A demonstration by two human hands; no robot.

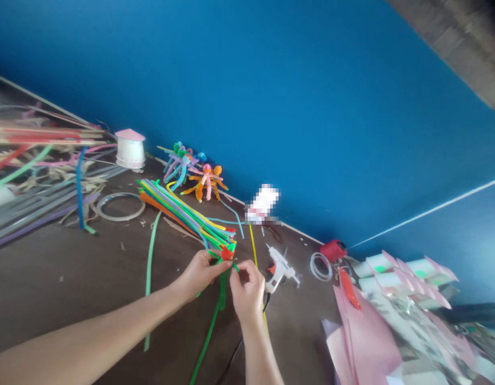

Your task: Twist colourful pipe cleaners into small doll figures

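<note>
My left hand [201,274] pinches a small green pipe-cleaner figure [222,291] between thumb and fingers. An orange-red piece [227,253] tops it, and green lengths hang below. My right hand [248,289] is closed on a green end at the figure's right side; the fingertips partly hide the grip. Just beyond both hands lies a bundle of coloured pipe cleaners [187,211], mostly green, yellow and orange. Finished-looking pipe-cleaner figures in blue and purple [181,163] and in orange and pink [207,182] stand against the wall.
A white glue gun [280,269] lies right of my hands, its dark cord running toward me. Farther right are a red thread spool [333,249], tape rolls [321,266] and pink sheets [363,337]. Leftward sit a ring [121,216] and a white pink-topped cup [130,149].
</note>
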